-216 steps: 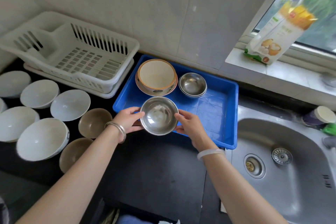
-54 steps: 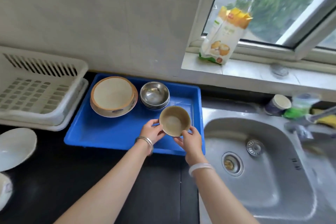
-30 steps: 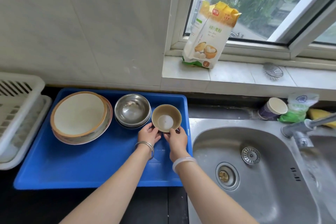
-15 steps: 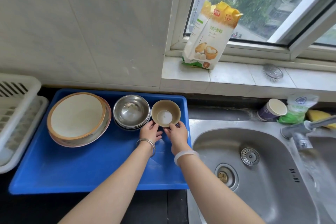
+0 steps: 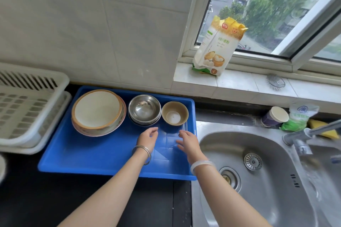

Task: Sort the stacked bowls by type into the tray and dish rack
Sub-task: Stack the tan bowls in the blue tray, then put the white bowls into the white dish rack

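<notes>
Though near, brown bowl [image 5: 175, 113] beyond hands.

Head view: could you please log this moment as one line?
small brown ceramic bowl: in blue plastic tray | left hand: open | right hand: open

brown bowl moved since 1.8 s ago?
Yes. The small brown bowl went from the hands to the blue tray's back right corner, beside the steel bowls.

One tan bowl [image 5: 175, 113], one blue tray [image 5: 96, 155], two hands.
</notes>
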Demonstrator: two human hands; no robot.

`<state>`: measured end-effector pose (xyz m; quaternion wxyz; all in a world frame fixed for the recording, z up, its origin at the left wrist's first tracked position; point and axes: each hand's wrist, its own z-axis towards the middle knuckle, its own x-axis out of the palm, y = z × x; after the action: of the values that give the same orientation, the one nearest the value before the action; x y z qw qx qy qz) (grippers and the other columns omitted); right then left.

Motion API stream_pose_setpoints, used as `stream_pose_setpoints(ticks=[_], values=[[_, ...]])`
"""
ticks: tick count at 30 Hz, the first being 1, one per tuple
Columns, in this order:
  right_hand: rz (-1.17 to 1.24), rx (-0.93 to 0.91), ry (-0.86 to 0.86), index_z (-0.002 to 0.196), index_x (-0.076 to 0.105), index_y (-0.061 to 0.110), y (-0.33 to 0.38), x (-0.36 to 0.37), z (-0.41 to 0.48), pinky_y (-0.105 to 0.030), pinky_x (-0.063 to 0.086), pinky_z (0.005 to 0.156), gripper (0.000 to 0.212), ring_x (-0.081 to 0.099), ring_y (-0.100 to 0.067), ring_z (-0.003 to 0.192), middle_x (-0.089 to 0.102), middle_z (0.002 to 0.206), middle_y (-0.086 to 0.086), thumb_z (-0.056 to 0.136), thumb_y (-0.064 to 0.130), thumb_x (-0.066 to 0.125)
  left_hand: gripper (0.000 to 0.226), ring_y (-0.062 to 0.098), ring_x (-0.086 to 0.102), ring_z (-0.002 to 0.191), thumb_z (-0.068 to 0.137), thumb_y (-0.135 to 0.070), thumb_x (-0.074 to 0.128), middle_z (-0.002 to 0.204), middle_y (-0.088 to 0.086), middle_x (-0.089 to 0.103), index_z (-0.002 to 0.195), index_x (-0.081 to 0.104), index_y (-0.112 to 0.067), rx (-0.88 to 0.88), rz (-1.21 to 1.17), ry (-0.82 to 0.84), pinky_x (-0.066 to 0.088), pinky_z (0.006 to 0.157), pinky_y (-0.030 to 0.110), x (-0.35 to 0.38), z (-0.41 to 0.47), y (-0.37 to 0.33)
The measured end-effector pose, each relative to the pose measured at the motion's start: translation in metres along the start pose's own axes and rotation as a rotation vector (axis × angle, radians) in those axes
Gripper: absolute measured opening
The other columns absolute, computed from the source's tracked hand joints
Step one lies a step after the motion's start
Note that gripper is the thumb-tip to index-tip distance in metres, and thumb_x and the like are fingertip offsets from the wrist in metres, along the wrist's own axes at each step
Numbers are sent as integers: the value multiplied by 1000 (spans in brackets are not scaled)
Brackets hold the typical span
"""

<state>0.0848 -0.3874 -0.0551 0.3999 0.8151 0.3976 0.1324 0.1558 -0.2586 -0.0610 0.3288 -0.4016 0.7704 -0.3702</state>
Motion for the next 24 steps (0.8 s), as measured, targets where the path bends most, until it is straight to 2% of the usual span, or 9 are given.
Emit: stream_pose_setpoints(ticks=[1,4,7,9,14,17,20,24], values=[[-46,-25,10,114,57,13,-4,-1,-6,-35,51,86,23,61,-24,94,56,111,-7,97,18,42,30,21,57,107,94,-18,45,120,7,62,120,58,-16,39,62,-13,48,93,36,-11,-7,2],[-179,-114,39,103,61,16,-16,5,-29,-30,50,77,20,62,-19,87,62,108,-7,96,17,42,26,13,57,99,93,-19,47,116,3,66,114,62,-17,140,184,-78,43,85,23,-50,-32,12],[-290,-193,110,98,62,16,-25,31,-52,-24,48,67,21,62,-15,80,66,99,-5,95,14,41,26,17,59,107,93,-16,48,118,4,66,115,62,-14,172,189,-148,41,88,22,-89,-63,28],[-370,-255,167,95,62,18,-31,58,-68,-25,46,68,21,62,-14,78,66,92,-2,94,14,41,27,19,59,110,94,-14,47,119,4,65,117,61,-13,166,187,-210,42,90,23,-114,-84,43],[-546,-374,372,93,63,21,-54,141,-110,-30,52,78,21,63,-13,78,67,88,2,93,17,43,27,9,58,98,92,-9,49,119,4,65,116,62,-12,145,163,-455,40,86,20,-178,-129,85],[-654,-389,520,93,63,22,-68,193,-133,-26,49,72,21,61,-14,77,66,84,5,93,20,42,28,19,62,105,91,-10,50,119,5,65,116,61,-13,78,212,-654,46,89,29,-218,-152,111],[-752,-413,642,100,62,22,-82,246,-151,-21,46,67,22,61,-15,83,64,89,4,94,22,41,29,27,58,110,91,-11,50,120,8,63,119,58,-12,-2,299,-818,46,92,40,-259,-173,140],[-830,-420,695,117,58,16,-97,315,-164,-27,51,82,27,62,-14,89,65,99,0,95,23,43,34,36,49,119,85,-2,55,128,18,55,118,59,-3,-72,354,-973,41,100,47,-307,-191,174]])
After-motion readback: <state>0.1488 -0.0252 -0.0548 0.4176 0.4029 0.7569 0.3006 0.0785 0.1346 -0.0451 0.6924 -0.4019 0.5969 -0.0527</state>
